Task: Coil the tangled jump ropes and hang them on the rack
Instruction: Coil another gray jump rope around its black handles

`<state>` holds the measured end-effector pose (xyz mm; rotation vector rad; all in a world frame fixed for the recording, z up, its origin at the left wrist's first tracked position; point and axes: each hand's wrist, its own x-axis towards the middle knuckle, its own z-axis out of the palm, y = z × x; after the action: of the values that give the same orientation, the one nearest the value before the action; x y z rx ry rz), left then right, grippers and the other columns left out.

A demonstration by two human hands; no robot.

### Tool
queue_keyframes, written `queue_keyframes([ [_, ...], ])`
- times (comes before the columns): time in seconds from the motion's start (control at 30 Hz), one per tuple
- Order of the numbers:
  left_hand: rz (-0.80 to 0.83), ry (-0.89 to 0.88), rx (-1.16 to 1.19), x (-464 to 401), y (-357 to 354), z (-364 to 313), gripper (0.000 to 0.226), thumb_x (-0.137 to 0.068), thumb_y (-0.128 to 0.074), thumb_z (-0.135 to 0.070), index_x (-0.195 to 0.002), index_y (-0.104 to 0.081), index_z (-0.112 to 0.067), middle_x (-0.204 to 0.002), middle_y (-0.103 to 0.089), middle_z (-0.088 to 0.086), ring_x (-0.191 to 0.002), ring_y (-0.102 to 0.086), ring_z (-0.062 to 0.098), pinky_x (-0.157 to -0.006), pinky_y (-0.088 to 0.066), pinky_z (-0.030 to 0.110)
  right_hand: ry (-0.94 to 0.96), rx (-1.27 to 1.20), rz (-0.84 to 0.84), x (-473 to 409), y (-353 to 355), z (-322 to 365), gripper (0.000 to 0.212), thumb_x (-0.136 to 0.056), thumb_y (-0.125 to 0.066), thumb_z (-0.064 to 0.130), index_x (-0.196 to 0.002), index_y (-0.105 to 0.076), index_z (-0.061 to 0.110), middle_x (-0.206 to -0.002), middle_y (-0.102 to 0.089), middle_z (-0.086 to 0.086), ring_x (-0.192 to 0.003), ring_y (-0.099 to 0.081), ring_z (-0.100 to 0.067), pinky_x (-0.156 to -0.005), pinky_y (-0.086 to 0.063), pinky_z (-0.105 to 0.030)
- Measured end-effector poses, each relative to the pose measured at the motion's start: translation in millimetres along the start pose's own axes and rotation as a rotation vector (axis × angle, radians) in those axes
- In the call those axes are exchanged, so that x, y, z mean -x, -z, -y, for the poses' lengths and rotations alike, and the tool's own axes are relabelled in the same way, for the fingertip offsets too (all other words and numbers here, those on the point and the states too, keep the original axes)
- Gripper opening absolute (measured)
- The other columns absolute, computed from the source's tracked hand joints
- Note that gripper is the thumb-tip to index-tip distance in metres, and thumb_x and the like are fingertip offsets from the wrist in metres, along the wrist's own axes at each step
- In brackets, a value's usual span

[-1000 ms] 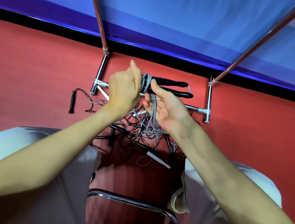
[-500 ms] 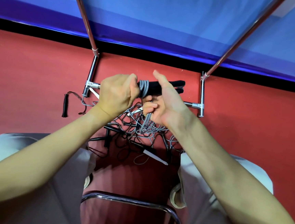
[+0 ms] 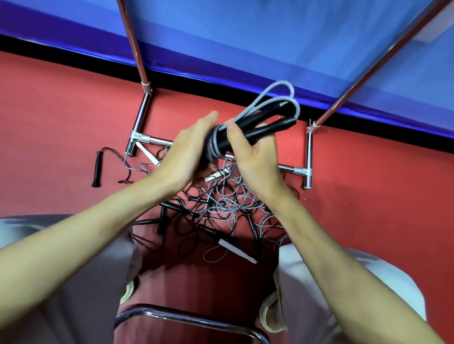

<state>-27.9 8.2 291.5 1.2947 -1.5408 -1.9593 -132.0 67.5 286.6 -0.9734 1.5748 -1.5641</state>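
Centre of frame: left hand point(image 3: 188, 148) & right hand point(image 3: 252, 153) both grasp a coiled grey jump rope point(image 3: 252, 124) w/ black handles, above the rack point(image 3: 154, 140). Cord looks light, floppy, springy; best held at the wrapped middle. Tangled pile point(image 3: 217, 206) on red floor below.

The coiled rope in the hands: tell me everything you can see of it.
The coiled rope is a grey cord with two black handles lying side by side, pointing up and right. Grey turns wrap the handles near the lower end; two loops arch past the handle tips. The left hand and right hand both grip it, above the tangled pile.
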Motion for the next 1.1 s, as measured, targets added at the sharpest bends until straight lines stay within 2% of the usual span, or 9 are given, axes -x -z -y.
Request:
queue_keyframes([
  [0.1,-0.097,-0.133,-0.027,-0.8,0.4,5.6,0.042,-0.101,-0.041,-0.042,-0.072,-0.05,-0.012,-0.052,-0.043,0.005,-0.037,-0.034,0.013,-0.041,-0.026,0.02,0.025,-0.007,0.027,-0.2,-5.8,-4.6,0.027,-0.094,-0.049,0.001,-0.076,-0.057,0.019,-0.062,-0.063,0.018,-0.065,-0.059,0.007,-0.065,-0.047,-0.013],
  [0.23,-0.078,-0.103,0.08,-2.8,-3.6,8.8,0.043,-0.102,-0.036,-0.028,-0.078,-0.056,0.0,-0.044,-0.049,-0.001,-0.037,-0.039,0.014,-0.039,-0.03,0.022,-0.01,0.148,0.051,0.3,-7.4,-9.5,0.031,-0.097,-0.051,0.019,-0.066,-0.054,0.022,-0.048,-0.055,0.009,-0.046,-0.052,-0.002,-0.05,-0.044,-0.024],
  [0.33,-0.104,-0.065,0.153,-7.1,-6.2,10.2,0.039,-0.101,-0.037,-0.023,-0.064,-0.045,-0.013,-0.043,-0.04,-0.007,-0.037,-0.029,0.009,-0.04,-0.022,0.017,-0.103,0.285,0.015,-2.9,-6.5,-16.5,0.046,-0.088,-0.045,0.051,-0.067,-0.058,0.012,-0.05,-0.052,0.004,-0.048,-0.051,-0.016,-0.053,-0.045,-0.044],
  [0.5,-0.319,-0.149,0.106,-27.3,2.1,11.3,0.028,-0.096,-0.047,-0.024,-0.071,-0.039,-0.013,-0.044,-0.038,-0.008,-0.038,-0.03,0.011,-0.041,-0.024,0.021,-0.181,0.484,0.057,-5.0,-7.9,-19.2,0.081,-0.081,-0.022,0.076,-0.062,-0.056,0.005,-0.048,-0.053,-0.007,-0.054,-0.058,-0.033,-0.066,-0.052,-0.049],
  [0.67,-0.498,-0.243,-0.017,-39.3,16.2,15.0,0.037,-0.081,-0.045,-0.04,-0.061,-0.043,-0.01,-0.048,-0.042,-0.004,-0.048,-0.035,0.017,-0.051,-0.028,0.032,-0.14,0.396,0.136,-8.6,-16.7,-13.3,0.064,-0.087,-0.036,0.052,-0.08,-0.059,-0.007,-0.057,-0.053,-0.012,-0.052,-0.047,-0.024,-0.058,-0.045,-0.043],
  [0.83,-0.585,-0.337,-0.262,-35.5,14.7,18.6,0.028,-0.101,-0.045,-0.024,-0.078,-0.041,-0.008,-0.065,-0.039,-0.007,-0.054,-0.041,-0.002,-0.057,-0.028,0.02,-0.2,0.426,0.285,-6.1,-20.3,-10.4,0.026,-0.075,-0.036,0.021,-0.057,-0.049,0.008,-0.048,-0.046,-0.001,-0.047,-0.042,-0.018,-0.052,-0.035,-0.035],
  [0.9,-0.544,-0.407,-0.351,-32.1,15.0,20.5,0.024,-0.102,-0.045,-0.024,-0.086,-0.043,-0.007,-0.071,-0.042,-0.007,-0.062,-0.043,0.001,-0.062,-0.028,0.023,-0.229,0.472,0.341,-5.7,-15.2,-14.3,0.023,-0.081,-0.038,0.009,-0.063,-0.051,0.005,-0.048,-0.05,0.001,-0.045,-0.049,-0.019,-0.051,-0.044,-0.039],
  [1.0,-0.412,-0.538,-0.494,-31.2,14.7,23.0,0.026,-0.102,-0.039,-0.028,-0.102,-0.051,-0.005,-0.089,-0.051,0.002,-0.081,-0.044,0.014,-0.075,-0.031,0.02,-0.293,0.425,0.354,-8.1,-7.2,-17.0,0.022,-0.088,-0.038,-0.009,-0.07,-0.05,-0.007,-0.051,-0.05,0.005,-0.039,-0.046,-0.008,-0.045,-0.039,-0.026],
  [1.1,-0.2,-0.596,-0.609,-26.9,13.6,19.5,0.025,-0.104,-0.034,-0.025,-0.112,-0.051,-0.009,-0.103,-0.048,0.011,-0.091,-0.038,0.003,-0.083,-0.026,0.004,-0.369,0.205,0.286,-10.1,2.6,-10.5,0.027,-0.082,-0.038,-0.017,-0.065,-0.054,-0.003,-0.044,-0.049,0.004,-0.033,-0.038,-0.006,-0.038,-0.03,-0.019],
])
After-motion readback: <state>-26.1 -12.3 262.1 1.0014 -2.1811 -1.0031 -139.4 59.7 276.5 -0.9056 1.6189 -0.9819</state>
